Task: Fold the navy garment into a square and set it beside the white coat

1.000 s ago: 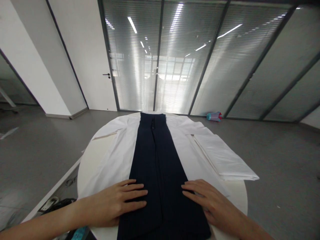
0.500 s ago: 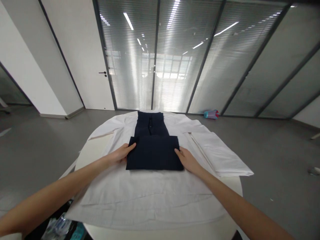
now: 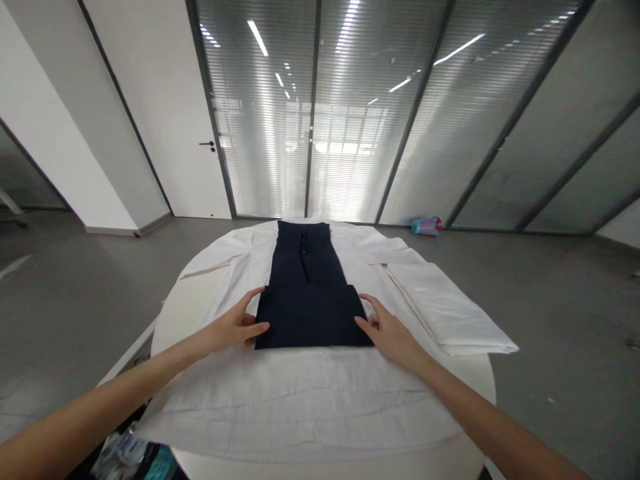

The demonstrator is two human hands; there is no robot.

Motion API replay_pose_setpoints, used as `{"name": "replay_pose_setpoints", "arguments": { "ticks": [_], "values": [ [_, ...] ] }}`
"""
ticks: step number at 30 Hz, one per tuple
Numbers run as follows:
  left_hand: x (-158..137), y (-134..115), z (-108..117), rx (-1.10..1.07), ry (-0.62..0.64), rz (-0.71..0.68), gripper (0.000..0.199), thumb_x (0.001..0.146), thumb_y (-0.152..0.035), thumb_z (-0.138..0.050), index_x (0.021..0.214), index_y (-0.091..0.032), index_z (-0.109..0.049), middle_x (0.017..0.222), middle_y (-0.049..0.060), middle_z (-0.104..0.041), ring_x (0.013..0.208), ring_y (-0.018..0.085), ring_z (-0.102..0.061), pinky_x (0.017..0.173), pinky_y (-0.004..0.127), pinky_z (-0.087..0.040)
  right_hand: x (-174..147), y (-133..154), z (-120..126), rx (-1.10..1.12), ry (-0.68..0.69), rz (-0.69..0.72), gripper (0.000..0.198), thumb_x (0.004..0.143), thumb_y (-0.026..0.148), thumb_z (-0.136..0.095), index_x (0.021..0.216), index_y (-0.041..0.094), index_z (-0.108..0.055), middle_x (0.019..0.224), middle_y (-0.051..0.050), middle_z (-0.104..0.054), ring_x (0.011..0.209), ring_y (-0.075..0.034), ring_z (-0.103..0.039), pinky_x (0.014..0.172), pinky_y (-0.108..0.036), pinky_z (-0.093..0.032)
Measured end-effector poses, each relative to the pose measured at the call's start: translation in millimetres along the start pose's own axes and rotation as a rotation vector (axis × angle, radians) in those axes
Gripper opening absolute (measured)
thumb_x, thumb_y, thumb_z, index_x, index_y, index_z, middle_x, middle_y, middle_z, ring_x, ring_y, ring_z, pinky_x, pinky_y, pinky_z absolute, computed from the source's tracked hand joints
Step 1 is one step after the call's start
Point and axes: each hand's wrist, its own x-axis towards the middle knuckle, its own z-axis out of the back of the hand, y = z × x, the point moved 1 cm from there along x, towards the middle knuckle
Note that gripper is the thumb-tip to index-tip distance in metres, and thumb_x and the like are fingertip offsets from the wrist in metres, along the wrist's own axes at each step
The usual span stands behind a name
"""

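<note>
A pair of dark navy trousers (image 3: 309,317) lies lengthwise in front of me, its near part folded over into a flat rectangle. Further up, a buttoned fly shows near the waistband. My left hand (image 3: 235,328) rests at the fold's left edge, thumb and forefinger spread and touching the cloth. At the right edge, my right hand (image 3: 385,328) has its thumb and forefinger apart, also touching the cloth. Beneath the trousers a large white garment (image 3: 310,407) is spread out, its right sleeve (image 3: 445,310) hanging past the table's edge.
The round white table (image 3: 193,300) carries the garments. A bag with packaged items (image 3: 125,457) is below its near left side. On the grey floor by the glass partition lies a blue-and-red object (image 3: 426,227). A white door (image 3: 165,113) stands at the back left.
The folded part of the trousers has come down flat and slightly nearer, uncovering more of the trousers beyond it. Both hands have loosened from its edges, fingers spreading apart.
</note>
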Motion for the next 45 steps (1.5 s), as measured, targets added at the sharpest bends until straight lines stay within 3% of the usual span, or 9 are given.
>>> {"name": "replay_pose_setpoints", "arguments": {
  "ticks": [7,11,14,19,30,33,36,40,45],
  "values": [
    [1,9,0,0.191,0.091,-0.054,0.07,0.081,-0.049,-0.069,0.14,-0.019,-0.045,0.073,-0.003,-0.058,0.057,0.014,-0.056,0.054,0.026,-0.043,-18,-1,-1,-0.2,-0.028,0.071,0.046,0.094,0.029,-0.05,0.139,0.019,-0.049,0.075,-0.001,-0.063,0.071,-0.02,-0.061,0.066,-0.031,-0.044],
    [3,-11,-1,0.686,-0.233,-0.263,0.045,0.086,-0.048,-0.064,0.124,-0.023,-0.064,0.107,0.007,-0.061,0.078,0.019,-0.065,0.074,0.036,-0.053,-12,12,3,-0.389,-0.151,0.222,0.039,0.097,0.035,-0.048,0.13,0.019,-0.06,0.106,-0.012,-0.065,0.097,-0.026,-0.063,0.087,-0.041,-0.05],
    [10,-26,-17,0.841,-0.281,-0.517,0.044,0.096,-0.045,-0.053,0.135,-0.024,-0.06,0.139,0.013,-0.053,0.121,0.028,-0.058,0.103,0.046,-0.046,-3,28,-3,-0.435,-0.144,0.355,0.049,0.101,0.045,-0.043,0.142,0.021,-0.053,0.143,-0.017,-0.051,0.13,-0.031,-0.05,0.106,-0.05,-0.041],
    [38,-18,-43,0.974,0.023,-0.698,0.063,0.099,-0.052,-0.048,0.156,-0.029,-0.032,0.163,0.011,-0.029,0.151,0.032,-0.021,0.12,0.058,-0.017,5,38,-33,-0.508,0.117,0.495,0.064,0.102,0.057,-0.034,0.158,0.027,-0.028,0.165,-0.01,-0.02,0.152,-0.032,-0.016,0.12,-0.057,-0.021],
    [70,-27,-30,0.851,-0.008,-0.618,0.056,0.099,-0.049,-0.048,0.151,-0.029,-0.042,0.161,0.008,-0.033,0.152,0.031,-0.021,0.121,0.056,-0.017,35,47,-19,-0.43,0.195,0.452,0.068,0.101,0.062,-0.03,0.158,0.024,-0.031,0.163,-0.01,-0.025,0.152,-0.034,-0.017,0.12,-0.059,-0.017],
    [116,-35,-5,0.615,-0.203,-0.567,0.045,0.095,-0.038,-0.059,0.138,-0.024,-0.058,0.155,0.009,-0.043,0.148,0.03,-0.031,0.123,0.048,-0.02,76,49,-9,-0.354,0.145,0.438,0.063,0.101,0.055,-0.039,0.152,0.018,-0.042,0.156,-0.014,-0.041,0.146,-0.035,-0.033,0.119,-0.057,-0.024],
    [174,-43,33,0.147,-0.496,-0.212,0.041,0.081,-0.017,-0.073,0.122,-0.017,-0.066,0.134,0.014,-0.058,0.122,0.028,-0.059,0.111,0.039,-0.041,133,46,3,-0.168,0.049,0.36,0.049,0.095,0.035,-0.059,0.14,0.013,-0.056,0.144,-0.018,-0.054,0.134,-0.033,-0.049,0.114,-0.05,-0.035],
    [236,-53,67,-0.048,-0.553,-0.03,0.046,0.083,-0.011,-0.069,0.127,-0.011,-0.057,0.108,0.015,-0.065,0.081,0.02,-0.071,0.077,0.032,-0.057,208,37,13,0.263,-0.078,0.056,0.028,0.081,0.009,-0.07,0.109,0.013,-0.071,0.121,-0.013,-0.066,0.112,-0.028,-0.063,0.103,-0.043,-0.048],
    [278,-41,68,-0.273,-0.564,0.05,0.059,0.088,-0.014,-0.065,0.141,-0.01,-0.038,0.096,0.011,-0.066,0.063,0.013,-0.067,0.061,0.023,-0.055,266,30,-8,0.478,-0.069,-0.056,0.025,0.086,0.008,-0.065,0.111,0.011,-0.065,0.097,-0.008,-0.068,0.07,-0.012,-0.067,0.068,-0.028,-0.061]
  ]
}}
